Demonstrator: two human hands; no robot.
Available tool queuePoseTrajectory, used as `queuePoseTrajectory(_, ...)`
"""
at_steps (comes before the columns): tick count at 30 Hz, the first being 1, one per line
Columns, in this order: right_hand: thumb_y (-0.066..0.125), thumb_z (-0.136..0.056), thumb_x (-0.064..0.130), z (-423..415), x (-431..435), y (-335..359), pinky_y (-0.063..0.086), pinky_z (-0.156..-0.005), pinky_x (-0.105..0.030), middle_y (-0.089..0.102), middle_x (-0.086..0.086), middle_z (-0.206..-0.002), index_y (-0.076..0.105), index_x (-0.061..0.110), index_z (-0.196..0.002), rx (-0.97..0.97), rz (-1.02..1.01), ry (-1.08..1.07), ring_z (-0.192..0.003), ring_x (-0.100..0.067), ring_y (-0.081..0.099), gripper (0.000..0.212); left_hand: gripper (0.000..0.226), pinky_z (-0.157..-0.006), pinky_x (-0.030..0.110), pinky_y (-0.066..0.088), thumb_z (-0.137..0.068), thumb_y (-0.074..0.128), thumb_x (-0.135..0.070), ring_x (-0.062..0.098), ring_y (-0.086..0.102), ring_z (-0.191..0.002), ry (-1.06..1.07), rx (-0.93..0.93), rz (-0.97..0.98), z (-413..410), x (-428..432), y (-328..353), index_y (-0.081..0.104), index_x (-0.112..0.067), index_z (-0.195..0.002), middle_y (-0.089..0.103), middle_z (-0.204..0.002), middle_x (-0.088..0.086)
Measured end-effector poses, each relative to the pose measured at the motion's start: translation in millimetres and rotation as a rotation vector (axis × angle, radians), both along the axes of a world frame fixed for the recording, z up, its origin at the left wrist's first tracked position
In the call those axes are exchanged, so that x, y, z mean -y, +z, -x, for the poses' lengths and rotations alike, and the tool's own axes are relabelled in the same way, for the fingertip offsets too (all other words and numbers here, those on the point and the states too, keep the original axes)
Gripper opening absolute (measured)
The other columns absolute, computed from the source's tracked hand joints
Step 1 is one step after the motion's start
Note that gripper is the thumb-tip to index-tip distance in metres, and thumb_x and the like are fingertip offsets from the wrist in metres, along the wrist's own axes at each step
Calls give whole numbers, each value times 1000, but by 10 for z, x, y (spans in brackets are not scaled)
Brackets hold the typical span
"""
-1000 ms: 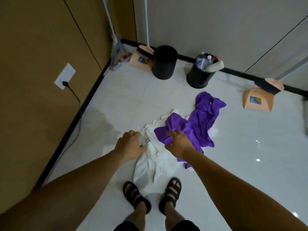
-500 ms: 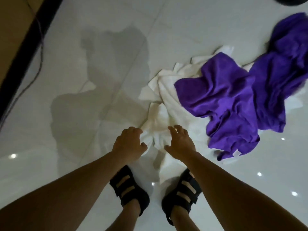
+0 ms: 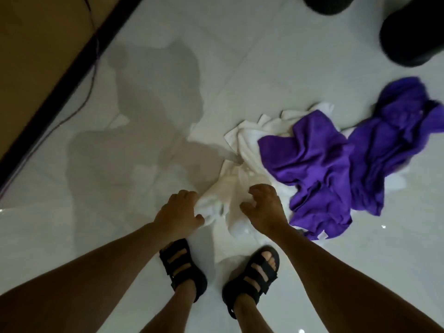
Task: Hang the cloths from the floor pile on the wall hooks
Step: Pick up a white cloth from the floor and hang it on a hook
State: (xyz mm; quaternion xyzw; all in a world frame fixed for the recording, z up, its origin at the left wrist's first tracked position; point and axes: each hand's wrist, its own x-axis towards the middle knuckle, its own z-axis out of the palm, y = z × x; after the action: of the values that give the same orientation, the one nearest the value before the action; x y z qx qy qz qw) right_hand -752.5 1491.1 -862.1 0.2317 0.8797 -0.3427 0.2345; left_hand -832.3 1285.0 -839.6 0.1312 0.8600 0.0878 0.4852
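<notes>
Both hands had closed in on the near end of the white cloth (image 3: pixel 234 186) since half a second before, and the right hand's fingers, flatter then, had bent into a claw.

View from a head camera, looking down at a pale tiled floor (image 3: pixel 149 239). The left hand (image 3: pixel 176 212) gripped a bunched edge of the white cloth, fingers curled over it and thumb tucked beneath. The right hand (image 3: pixel 265 209) was poised just beside it on the same cloth, fingers bent and spread apart, thumb out wide, not yet closed on the fabric; whether the tips touched it could not be told.

The white cloth lay directly ahead of both hands, just beyond the person's black sandals (image 3: pixel 182 269). Its long gathered ridge ran away from the hands and to the right, where its far part passed under a purple cloth (image 3: pixel 310 169). A second purple cloth (image 3: pixel 394 138) lay further right, touching the first.

Neither hand was nearer than the other; the left already had hold. Lifting would probably drag the near purple cloth along, since it overlapped the white one.

Two black bins (image 3: pixel 413 34) stood at the top right. No wall hooks were in view.
</notes>
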Motion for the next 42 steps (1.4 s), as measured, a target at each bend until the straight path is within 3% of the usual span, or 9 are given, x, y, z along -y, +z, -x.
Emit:
queuePoseTrajectory(5,50,-80,44,575,-86,1827,49,-73,-43,64,-20,-81,58,2,-95,-201,246,-395,-78,-34,60,46,93,-108,35,36,-74,76,-48,17,37,-135,154,179,-278,458,-252,1553,24,-27,-148,33,-150,-5)
queuePoseTrajectory(9,55,-96,18,986,14,3300,49,-79,-44,59,-16,-81,54,0,-89,-347,405,-484,-79,-22,56,19,72,-90,20,45,-69,81,-45,-2,52,-115,266,296,-557,665,-432,2939,41,-44,-129,55,-122,-25)
queuePoseTrajectory(15,55,-94,39,1436,83,5257,53,-90,-49,70,-12,-100,64,13,-99,-506,553,-566,-95,-26,67,28,50,-86,28,51,-73,77,-48,10,61,-105,505,144,-691,912,-359,4522,56,-34,-117,65,-113,-10)
queuePoseTrajectory(20,76,-73,50,1512,-149,6177,47,-100,-51,65,-9,-125,56,20,-131,-457,936,-207,-115,-30,62,68,27,-82,33,54,-75,74,-37,17,69,-94,703,52,-924,1176,-340,5756,68,-30,-100,72,-110,2)
queuePoseTrajectory(25,84,-69,35,1351,-73,6716,47,-102,-48,70,4,-117,62,24,-123,-181,737,214,-109,-20,66,60,43,-85,37,56,-77,73,-43,22,68,-98,868,-146,-1178,1326,-319,6979,63,-22,-114,72,-108,3)
queuePoseTrajectory(29,78,-73,28,1415,71,7249,54,-90,-47,73,-6,-108,66,17,-113,-313,842,155,-98,-27,70,44,69,-94,40,50,-70,68,-67,23,65,-103,957,-169,-1029,1196,-138,7333,58,-22,-121,70,-111,4)
queuePoseTrajectory(35,65,-91,22,1474,409,7665,55,-88,-48,70,-14,-106,60,13,-107,-490,897,-139,-96,-30,68,19,96,-80,40,52,-45,51,-95,26,64,-100,1020,-39,-906,736,190,7220,72,-25,-107,73,-101,4)
queuePoseTrajectory(38,61,-93,20,1424,591,7695,55,-88,-51,69,-19,-106,59,5,-108,-455,881,-158,-95,-35,68,21,69,-67,29,51,-59,62,-80,12,69,-88,930,-239,-893,432,217,7196,69,-30,-106,75,-90,-9)
queuePoseTrajectory(42,60,-93,24,1328,771,7769,57,-80,-46,69,-15,-100,59,13,-100,-424,885,-107,-90,-31,69,12,69,-87,35,53,-65,75,-56,17,64,-104,912,-745,-835,161,226,7177,59,-17,-119,66,-113,-1)
